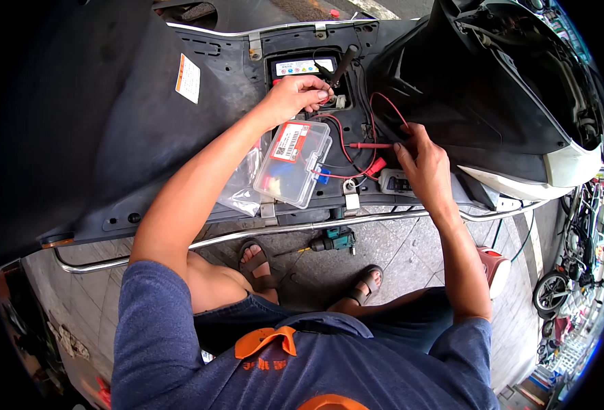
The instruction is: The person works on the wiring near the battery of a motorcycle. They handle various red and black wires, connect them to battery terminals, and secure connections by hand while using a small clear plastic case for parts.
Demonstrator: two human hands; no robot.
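Observation:
My left hand point(296, 96) is over an opened battery compartment in the scooter's floorboard, its fingertips pinched together. A bit of red shows at those fingertips, but what they hold is too small to make out. Beside them a black rod-like handle point(345, 65) stands tilted up. The battery point(304, 67), with a white label, sits in the compartment. In my right hand point(423, 164) is a red test probe point(373, 145), pointing left. Red and black test leads point(341, 130) loop between the hands. A clear plastic box point(291, 167) with small coloured parts lies below my left hand.
A grey handheld device point(396, 182) rests by the floorboard's near edge, next to a red connector point(377, 166). A clear plastic bag point(244, 181) lies left of the box. Along the near side runs a chrome rail point(302, 228). A green power drill point(334, 240) lies on the ground between my feet.

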